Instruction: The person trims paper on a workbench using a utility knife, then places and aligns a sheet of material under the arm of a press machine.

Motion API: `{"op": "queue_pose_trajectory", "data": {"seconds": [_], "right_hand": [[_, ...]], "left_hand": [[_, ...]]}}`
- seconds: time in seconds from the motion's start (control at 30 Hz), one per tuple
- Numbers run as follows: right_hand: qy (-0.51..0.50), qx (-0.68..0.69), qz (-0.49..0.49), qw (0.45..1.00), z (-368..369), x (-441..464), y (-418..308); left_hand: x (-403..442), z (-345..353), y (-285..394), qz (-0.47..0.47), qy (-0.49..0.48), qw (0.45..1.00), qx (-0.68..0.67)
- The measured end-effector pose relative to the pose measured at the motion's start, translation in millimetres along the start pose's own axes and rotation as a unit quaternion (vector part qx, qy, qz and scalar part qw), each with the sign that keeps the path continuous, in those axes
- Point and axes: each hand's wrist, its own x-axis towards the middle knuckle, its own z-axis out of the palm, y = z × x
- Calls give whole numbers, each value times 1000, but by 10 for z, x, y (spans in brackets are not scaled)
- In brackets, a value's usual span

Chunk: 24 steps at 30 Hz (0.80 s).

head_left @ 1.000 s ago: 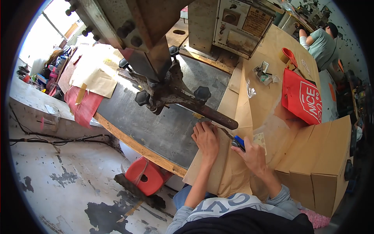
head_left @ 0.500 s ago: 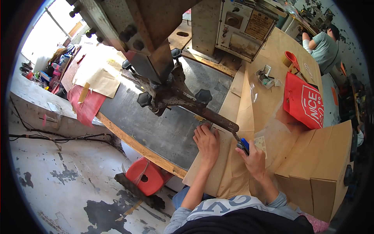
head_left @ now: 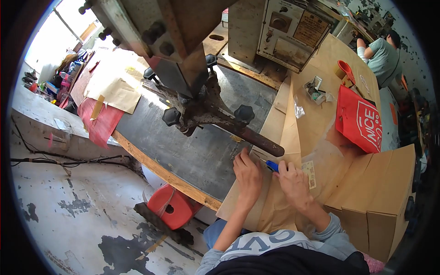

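In my right hand (head_left: 295, 185) is a blue-handled cutter knife (head_left: 272, 166), my fingers wrapped around its handle. Its thin tip points left, toward my left hand. My left hand (head_left: 249, 176) lies flat with fingers stretched out, on the brown cardboard (head_left: 239, 207) where it meets the dark plate (head_left: 183, 156). Just beyond both hands is the rounded end of a dark metal arm (head_left: 270, 145). A small patterned card (head_left: 310, 174) lies right of my right hand on the brown paper.
Above the plate hangs a heavy press head (head_left: 183, 73) with black knobs. A control box (head_left: 288, 34) stands behind. To the right are a red bag (head_left: 360, 119), scissors (head_left: 345, 71), a clear box (head_left: 316, 89) and a cardboard box (head_left: 371, 197). A red stool (head_left: 168, 206) stands lower left. Another person (head_left: 382, 57) sits far right.
My right hand has moved left and turned the knife from pointing up to pointing left, closer to my left hand. My left hand has shifted slightly right and down.
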Motion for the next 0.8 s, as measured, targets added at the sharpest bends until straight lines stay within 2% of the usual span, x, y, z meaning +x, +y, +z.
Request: {"op": "queue_pose_trajectory", "data": {"seconds": [0.17,0.33,0.37,0.53,0.8], "right_hand": [[-38,62,11,997,-167,-74,57],[-90,28,11,995,-349,7,-27],[-99,20,7,995,-366,31,-55],[-71,-36,-15,997,-298,140,-139],[-33,-94,-46,994,-182,202,-114]], "left_hand": [[109,-67,-35,-15,-34,999,-31],[194,30,-174,4,-64,998,-3],[185,40,-167,7,-46,999,2],[114,50,-121,9,15,1000,24],[89,93,-155,15,26,998,55]]}}
